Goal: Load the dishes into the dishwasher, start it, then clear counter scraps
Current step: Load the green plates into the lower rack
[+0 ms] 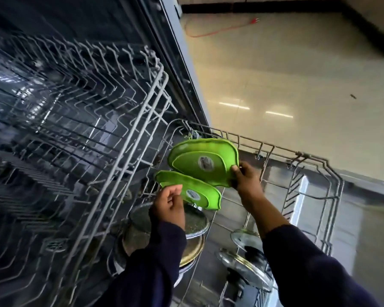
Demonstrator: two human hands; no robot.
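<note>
dishwasher (82, 120) interior with two wire racks, seen from the head camera. left hand (169, 206) pinches the near edge of the lower green plate (194, 192) between thumb and curled fingers; the plate extends up and to the right from the grip, underside with a round label facing the camera. right hand (245, 176) pinches the right rim of the upper green plate (203, 161), which extends leftward from the fingertips, also label side out. both plates stand on edge, roughly parallel, the upper just behind the lower, over the far left corner of the lower rack (297, 158); whether either rests in the tines cannot be told. beneath the left hand, steel pots (195, 227) lie stacked in the lower rack; glass lids (244, 238) stand under the right forearm. upper rack (120, 103) to the left. beige floor (297, 74) beyond, with a red cord (211, 33).
</note>
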